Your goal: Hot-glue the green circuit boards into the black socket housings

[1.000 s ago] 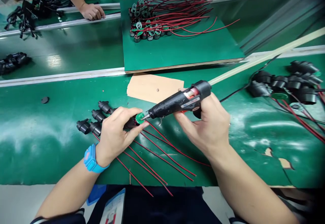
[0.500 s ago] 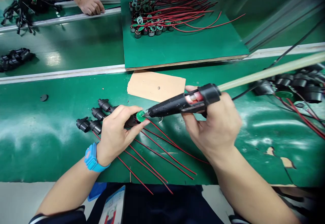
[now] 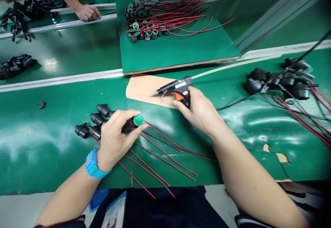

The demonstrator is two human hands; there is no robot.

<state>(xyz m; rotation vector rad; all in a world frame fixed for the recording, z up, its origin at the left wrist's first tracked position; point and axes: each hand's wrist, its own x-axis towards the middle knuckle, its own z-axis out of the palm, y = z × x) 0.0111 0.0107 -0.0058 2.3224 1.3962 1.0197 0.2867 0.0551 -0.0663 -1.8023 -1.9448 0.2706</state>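
Note:
My left hand (image 3: 117, 131), with a blue watch on its wrist, grips a black cylindrical part whose end carries a round green circuit board (image 3: 139, 119). Red wires (image 3: 168, 135) run from this area to the right across the bench. Several black plug-like parts (image 3: 97, 119) lie just left of that hand. My right hand (image 3: 201, 109) is closed around the handle of a hot glue gun (image 3: 178, 89) with an orange trigger. The gun's nozzle points left over a piece of cardboard (image 3: 142, 86); whether it touches the cardboard I cannot tell. A pale glue stick (image 3: 227, 67) extends from its back.
A raised green board (image 3: 181, 52) holds several small round parts with red wires (image 3: 147, 31). More black parts (image 3: 281, 79) with wires lie at right, crossed by a black cord (image 3: 238, 102). Another person's hand (image 3: 88, 12) rests on the far rail. A small black disc (image 3: 41, 105) lies left.
The glue gun has moved away from the green circuit board, up and back over the cardboard, and has turned in my right hand. My left hand keeps its hold with little movement.

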